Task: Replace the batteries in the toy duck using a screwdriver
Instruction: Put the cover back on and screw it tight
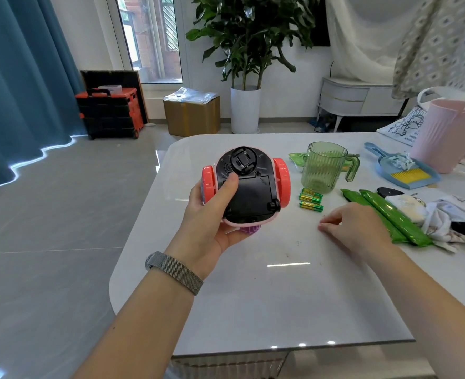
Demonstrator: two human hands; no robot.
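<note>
Above the tabletop [253, 296], toy duck [246, 187] held underside-up, left hand [212, 214] clamped round it. Right hand [346, 225] resting loose, holding nothing. Batteries [310, 198] beside. Cover shut; screwdriver unseen, needed next.

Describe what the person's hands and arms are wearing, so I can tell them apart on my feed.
Both forearms are bare, with no sleeves or gloves in view. The left hand has a grey woven-mesh watch band around its wrist. The right hand wears nothing visible: no band, no ring that I can make out.
</note>
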